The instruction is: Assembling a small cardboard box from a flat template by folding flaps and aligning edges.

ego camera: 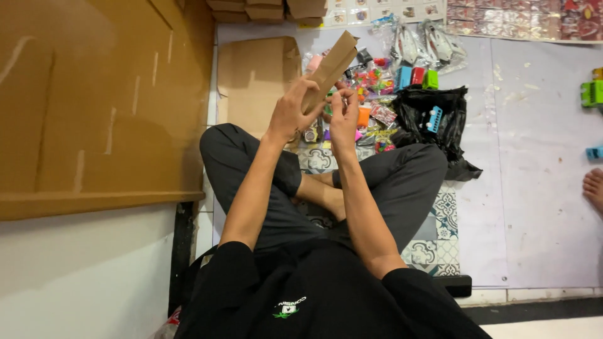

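Note:
I sit cross-legged on the floor, both arms raised in front of me. My left hand [290, 113] grips a long brown paper bag [333, 63] that tilts up to the right. My right hand [344, 116] pinches at the bag's lower opening, its fingers closed around the edge and possibly a small item that I cannot make out. Just beyond my hands lies a pile of small colourful toys [374, 94] in clear packets.
A black plastic bag [440, 119] with a blue toy lies to the right of the pile. A flat cardboard piece [254, 78] lies behind my left hand. A large brown board [94, 107] stands at the left. Another person's bare foot [593, 188] shows at the right edge.

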